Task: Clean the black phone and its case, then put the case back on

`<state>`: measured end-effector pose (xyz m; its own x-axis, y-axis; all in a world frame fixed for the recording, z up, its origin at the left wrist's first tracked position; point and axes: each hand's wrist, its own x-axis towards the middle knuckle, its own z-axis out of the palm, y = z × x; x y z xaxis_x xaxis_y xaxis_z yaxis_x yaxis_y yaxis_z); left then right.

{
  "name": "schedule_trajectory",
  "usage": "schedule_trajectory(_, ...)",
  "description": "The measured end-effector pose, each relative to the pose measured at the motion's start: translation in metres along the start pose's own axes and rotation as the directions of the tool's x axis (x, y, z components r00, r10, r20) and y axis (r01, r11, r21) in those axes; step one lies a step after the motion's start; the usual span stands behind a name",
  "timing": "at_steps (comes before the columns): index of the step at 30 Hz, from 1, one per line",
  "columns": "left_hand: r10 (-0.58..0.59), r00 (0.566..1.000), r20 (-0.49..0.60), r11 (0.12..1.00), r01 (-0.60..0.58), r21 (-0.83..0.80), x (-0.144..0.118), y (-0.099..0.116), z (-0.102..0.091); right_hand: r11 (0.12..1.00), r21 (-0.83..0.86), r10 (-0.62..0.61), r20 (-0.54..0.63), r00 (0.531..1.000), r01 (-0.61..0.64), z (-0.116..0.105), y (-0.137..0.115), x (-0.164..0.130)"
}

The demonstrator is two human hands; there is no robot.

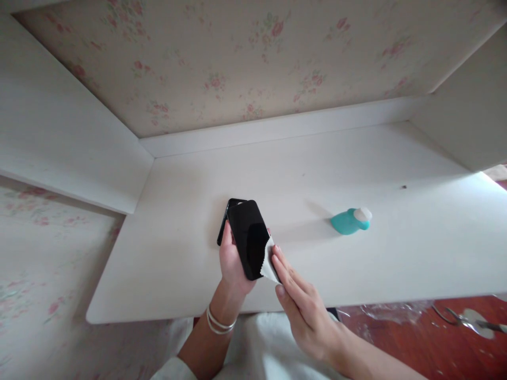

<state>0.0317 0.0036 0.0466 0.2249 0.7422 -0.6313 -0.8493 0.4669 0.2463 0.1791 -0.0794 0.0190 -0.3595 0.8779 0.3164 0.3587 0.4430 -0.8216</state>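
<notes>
Soft, even daylight, brightest at the right edge beyond the counter (396,253). Pale, washed-out whites throughout. Faint shadows stretching left from the teal bottle (348,221) and beneath the phone (247,237). Dull sheen on the black screen, no harsh glare. Strong wide-angle bending at the edges; flowered wallpaper (237,68) soft and slightly blurred.

phone (247,236) held over the near edge of the counter (356,264), left hand (232,261) under it, right hand (304,309) at its right pressing cloth (268,265) to its lower right edge; bottle (350,220) lies on counter, well right of phone
</notes>
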Motion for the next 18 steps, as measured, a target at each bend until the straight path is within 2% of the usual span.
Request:
schedule_trajectory(2, 0.076, 0.997, -0.015, 0.997, -0.076, -0.007, 0.002, 0.002, 0.001, 0.999, 0.032, 0.020, 0.008, 1.000, -0.020, 0.002, 0.001, -0.006)
schedule_trajectory(4, 0.095, 0.995, -0.004, 0.995, -0.095, -0.010, 0.004, 0.003, 0.000, 0.996, 0.068, 0.049, 0.004, 0.999, -0.049, 0.004, 0.001, -0.008)
schedule_trajectory(10, -0.055, 0.997, 0.061, 0.998, 0.052, 0.048, 0.002, -0.007, -0.006, 0.976, 0.137, 0.180, -0.064, 0.982, -0.170, 0.003, 0.005, 0.008)
schedule_trajectory(18, -0.181, 0.972, 0.151, 0.981, 0.168, 0.092, -0.006, -0.025, -0.006, 0.919, 0.240, 0.348, -0.117, 0.930, -0.313, -0.021, 0.009, 0.045)
